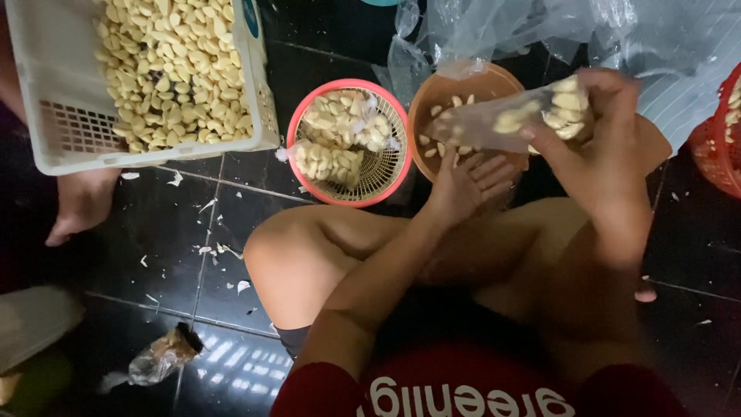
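Floor: dark glossy tiles [154,232] are lying under everything, with bits of pale peel scattered across them and window light reflecting near the bottom edge.
Person: sitting on the floor with bare knees drawn up, wearing a red top.
Crumpled bag: a small clear plastic bag [158,357] is lying on the tiles at the lower left, well apart from the hands.
Left hand: the left hand [471,181] is hovering palm up with fingers spread, holding nothing, just under the low end of the clear bag and over the near rim of the brown bowl.
Right hand: the right hand [598,139] is gripping the clear bag of peeled garlic [532,116], fingers curled around its fuller end, tilting it so the open end is pointing down toward the bowl.
Brown bowl: the brown bowl [432,93] is sitting just beyond the left hand, a few cloves lying inside it.
Red basket: a round red basket [309,123] is standing just beside the bowl, holding small filled bags of cloves.
White crate: a white crate [46,116] full of loose peeled cloves is resting at the upper left, another person's bare foot [77,205] beside it.
Far side: loose clear plastic sheeting [502,31] is lying behind the bowl.
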